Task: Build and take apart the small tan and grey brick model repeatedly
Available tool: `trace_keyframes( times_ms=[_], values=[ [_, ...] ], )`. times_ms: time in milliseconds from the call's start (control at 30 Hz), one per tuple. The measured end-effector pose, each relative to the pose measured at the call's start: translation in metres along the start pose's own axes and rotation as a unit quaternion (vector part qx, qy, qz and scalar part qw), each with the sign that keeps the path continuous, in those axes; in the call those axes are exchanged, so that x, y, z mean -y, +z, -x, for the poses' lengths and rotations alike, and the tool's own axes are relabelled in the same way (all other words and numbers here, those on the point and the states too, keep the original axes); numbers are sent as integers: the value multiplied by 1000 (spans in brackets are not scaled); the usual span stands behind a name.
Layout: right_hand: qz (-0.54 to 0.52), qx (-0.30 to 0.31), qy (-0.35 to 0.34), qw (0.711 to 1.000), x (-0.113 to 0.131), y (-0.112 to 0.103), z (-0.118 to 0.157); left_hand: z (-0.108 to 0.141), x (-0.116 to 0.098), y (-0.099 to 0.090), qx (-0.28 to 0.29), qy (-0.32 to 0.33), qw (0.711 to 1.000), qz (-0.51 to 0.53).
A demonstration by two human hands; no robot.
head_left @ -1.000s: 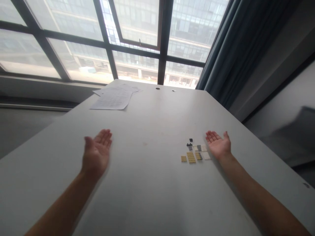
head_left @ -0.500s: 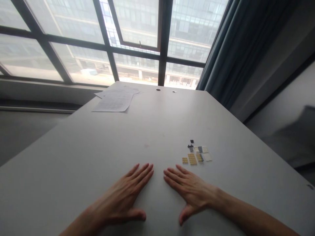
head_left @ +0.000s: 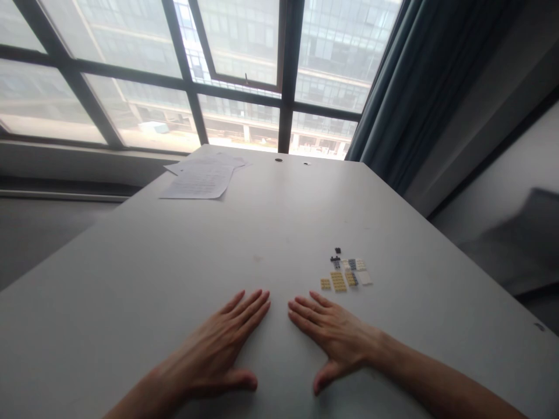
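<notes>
My left hand [head_left: 222, 340] lies flat on the white table [head_left: 218, 238], palm down, thumb stretched out to the side, holding nothing. Opposite it, my right hand [head_left: 334, 334] rests the same way, with a small gap between the two sets of fingertips. Just beyond my right hand lies a small group of building bricks. It includes yellow studded pieces [head_left: 338, 281], a yellow-and-grey piece [head_left: 351, 277], a flat white piece [head_left: 365, 277], a white-and-grey row [head_left: 353, 264] and small black pieces [head_left: 338, 250]. Neither hand touches them.
Printed paper sheets [head_left: 198, 179] lie at the table's far left. Two round holes, one of them dark [head_left: 278, 160], are near the far edge. Behind the table stand large windows [head_left: 244, 116], with a dark blue curtain [head_left: 388, 116] at the right.
Both hands and the bricks keep their places on the table. The whole view has shifted slightly, so everything appears a little further left.
</notes>
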State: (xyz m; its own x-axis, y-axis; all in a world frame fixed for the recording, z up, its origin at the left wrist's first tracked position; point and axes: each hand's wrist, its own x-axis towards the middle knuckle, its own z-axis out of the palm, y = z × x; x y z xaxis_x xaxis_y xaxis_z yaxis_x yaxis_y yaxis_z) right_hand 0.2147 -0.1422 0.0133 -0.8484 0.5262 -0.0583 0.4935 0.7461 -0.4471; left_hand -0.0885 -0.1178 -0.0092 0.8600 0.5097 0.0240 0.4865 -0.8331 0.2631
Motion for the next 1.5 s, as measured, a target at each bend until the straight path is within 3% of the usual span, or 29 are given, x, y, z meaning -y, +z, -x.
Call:
trace_keyframes(
  times_ms=[67, 167, 267, 333, 400, 500, 600, 733, 867, 967, 1100, 1267, 1367, 1500],
  values=[
    [7, -40, -6, 999, -2, 6, -1, 1, 2, 2, -23, 8, 1000, -8],
    [1, -184, 15, 983, -10, 19, 5, 3, 8, 6, -118, -1, 993, -28],
    [41, -346, 123, 929, -29, 29, 26, 4, 15, 8, -200, -25, 979, -25],
    [112, -388, 222, 887, -48, 30, 46, 4, 18, 9, -215, -29, 976, -14],
    [156, -361, 295, 871, -70, 26, 64, 3, 19, 9, -223, -30, 974, -19],
    [133, -258, 333, 897, -100, 11, 69, 3, 21, 9, -235, -30, 971, -45],
    [109, -166, 295, 934, -116, -9, 43, 4, 26, 9, -233, -26, 970, -62],
    [100, -111, 169, 974, -112, -24, -19, -1, 31, 10, -196, -88, 974, -72],
    [62, -116, 54, 990, -84, -20, -83, -12, 37, 14, -161, -147, 973, -81],
    [-10, -149, -7, 989, -63, -12, -115, -20, 43, 15, -153, -174, 969, -89],
    [-35, -197, 25, 979, -49, 0, -117, -26, 51, 8, -127, -189, 970, -84],
    [60, -137, 70, 986, -42, 12, -112, -26, 62, 0, -103, -163, 979, -60],
    [65, -143, 69, 985, -38, 13, -138, -18, 75, -3, -131, -161, 978, -28],
    [57, -152, 27, 986, -36, 9, -199, 4, 96, -9, -192, -211, 958, 9]
  ],
)
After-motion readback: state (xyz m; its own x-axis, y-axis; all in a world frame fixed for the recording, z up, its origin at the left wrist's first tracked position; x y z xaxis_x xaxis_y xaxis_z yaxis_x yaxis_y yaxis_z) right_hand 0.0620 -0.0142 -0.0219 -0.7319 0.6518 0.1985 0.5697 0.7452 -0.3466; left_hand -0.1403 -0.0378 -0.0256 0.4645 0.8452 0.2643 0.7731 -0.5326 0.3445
